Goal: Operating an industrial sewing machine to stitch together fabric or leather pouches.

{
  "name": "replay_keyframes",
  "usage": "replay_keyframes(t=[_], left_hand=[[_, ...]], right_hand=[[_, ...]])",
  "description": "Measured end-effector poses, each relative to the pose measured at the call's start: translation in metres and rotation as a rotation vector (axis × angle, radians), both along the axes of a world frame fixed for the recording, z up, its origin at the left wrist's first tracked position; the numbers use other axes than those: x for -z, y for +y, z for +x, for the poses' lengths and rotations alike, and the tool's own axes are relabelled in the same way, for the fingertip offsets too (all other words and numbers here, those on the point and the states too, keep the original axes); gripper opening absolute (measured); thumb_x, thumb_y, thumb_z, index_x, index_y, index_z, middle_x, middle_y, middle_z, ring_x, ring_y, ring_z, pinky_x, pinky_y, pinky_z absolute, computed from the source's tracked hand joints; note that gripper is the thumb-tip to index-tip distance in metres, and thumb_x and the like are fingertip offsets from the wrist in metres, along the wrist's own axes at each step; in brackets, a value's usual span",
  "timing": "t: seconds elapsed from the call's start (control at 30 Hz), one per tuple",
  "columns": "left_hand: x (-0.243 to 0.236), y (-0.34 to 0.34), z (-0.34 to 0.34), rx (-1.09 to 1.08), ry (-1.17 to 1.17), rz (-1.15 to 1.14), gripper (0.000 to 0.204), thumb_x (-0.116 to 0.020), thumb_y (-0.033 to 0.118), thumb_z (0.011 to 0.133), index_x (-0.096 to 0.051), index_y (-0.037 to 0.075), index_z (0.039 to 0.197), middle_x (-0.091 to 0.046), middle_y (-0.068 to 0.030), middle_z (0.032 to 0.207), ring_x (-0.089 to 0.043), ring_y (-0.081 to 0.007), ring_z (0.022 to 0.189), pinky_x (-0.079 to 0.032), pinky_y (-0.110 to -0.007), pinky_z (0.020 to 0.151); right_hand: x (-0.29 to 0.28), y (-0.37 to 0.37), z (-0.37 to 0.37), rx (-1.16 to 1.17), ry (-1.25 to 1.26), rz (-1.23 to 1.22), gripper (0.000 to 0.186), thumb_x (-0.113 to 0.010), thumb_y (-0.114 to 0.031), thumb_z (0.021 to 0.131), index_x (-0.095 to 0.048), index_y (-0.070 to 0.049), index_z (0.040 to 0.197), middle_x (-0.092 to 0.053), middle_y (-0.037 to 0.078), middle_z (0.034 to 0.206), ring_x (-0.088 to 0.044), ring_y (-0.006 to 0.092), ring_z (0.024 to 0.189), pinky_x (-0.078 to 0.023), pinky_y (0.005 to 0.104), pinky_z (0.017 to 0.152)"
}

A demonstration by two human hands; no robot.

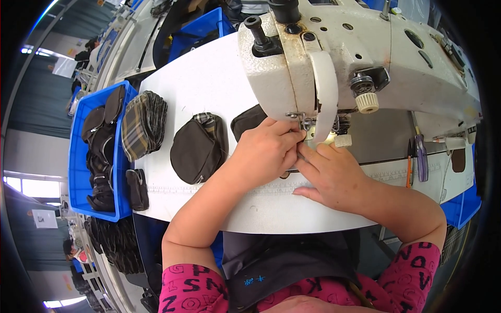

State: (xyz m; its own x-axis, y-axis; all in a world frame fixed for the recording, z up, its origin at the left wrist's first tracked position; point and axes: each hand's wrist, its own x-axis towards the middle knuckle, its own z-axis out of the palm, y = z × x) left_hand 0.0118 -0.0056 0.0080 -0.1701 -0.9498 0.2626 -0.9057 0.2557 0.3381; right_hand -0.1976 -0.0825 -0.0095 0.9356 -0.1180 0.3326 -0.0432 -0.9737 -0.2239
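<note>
A white sewing machine [282, 68] reaches over the table, its needle area [309, 125] right at my fingertips. My left hand [265, 148] is closed, fingertips pressed down on a dark brown fabric piece [247, 121] that sticks out beyond the knuckles. Close to the presser foot, my right hand [334, 175] has its fingers bent at the same work, the thumb stretched apart on the table side. Most of the fabric lies hidden under both hands. To the left rests a round dark brown pouch piece [197, 151] with a plaid lining showing at its top.
A stack of plaid fabric pieces [144, 125] stands beside a blue bin [125, 193] of dark pouches. A small dark pouch [137, 189] lies at the table's left edge. At right are a purple-handled screwdriver [421, 159] and an orange tool [409, 172]. Another blue bin [201, 26] sits behind.
</note>
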Motion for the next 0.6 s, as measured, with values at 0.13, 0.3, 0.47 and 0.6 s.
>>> replay_keyframes(t=[0.13, 0.3, 0.47, 0.6], left_hand=[[-0.004, 0.0, -0.01, -0.062, -0.078, 0.018, 0.034, -0.069, 0.012, 0.085, -0.076, 0.007, 0.117, -0.069, -0.0066, 0.113, -0.067, -0.0283, 0.1, -0.055, -0.042, 0.085], [-0.004, -0.001, -0.01, -0.044, -0.128, -0.033, 0.034, -0.068, 0.012, 0.084, -0.076, 0.006, 0.117, -0.07, -0.0063, 0.112, -0.068, -0.0276, 0.101, -0.056, -0.041, 0.083], [-0.003, -0.007, 0.004, -0.016, -0.063, -0.018, 0.029, -0.069, 0.015, 0.084, -0.077, 0.005, 0.11, -0.074, -0.0066, 0.116, -0.071, -0.0268, 0.101, -0.06, -0.038, 0.081], [0.001, -0.01, 0.01, 0.022, 0.035, 0.037, 0.027, -0.07, 0.012, 0.084, -0.078, 0.007, 0.11, -0.075, -0.0061, 0.116, -0.072, -0.0276, 0.099, -0.06, -0.038, 0.082]], right_hand=[[0.0, -0.001, 0.0, 0.016, 0.014, 0.031, 0.058, -0.082, -0.045, 0.082, -0.065, -0.003, 0.118, -0.062, 0.012, 0.123, -0.059, 0.0254, 0.11, -0.047, 0.0399, 0.087], [0.0, -0.003, -0.002, 0.02, 0.017, 0.044, 0.057, -0.081, -0.044, 0.083, -0.065, -0.003, 0.119, -0.062, 0.013, 0.127, -0.061, 0.0249, 0.111, -0.047, 0.0398, 0.088], [-0.001, -0.003, -0.001, 0.03, -0.006, 0.008, 0.056, -0.081, -0.043, 0.083, -0.065, -0.003, 0.118, -0.062, 0.013, 0.128, -0.064, 0.0228, 0.105, -0.046, 0.0391, 0.085], [0.002, -0.004, -0.002, 0.028, -0.021, -0.006, 0.055, -0.081, -0.043, 0.083, -0.065, -0.003, 0.117, -0.063, 0.012, 0.126, -0.063, 0.0221, 0.103, -0.046, 0.0385, 0.083]])
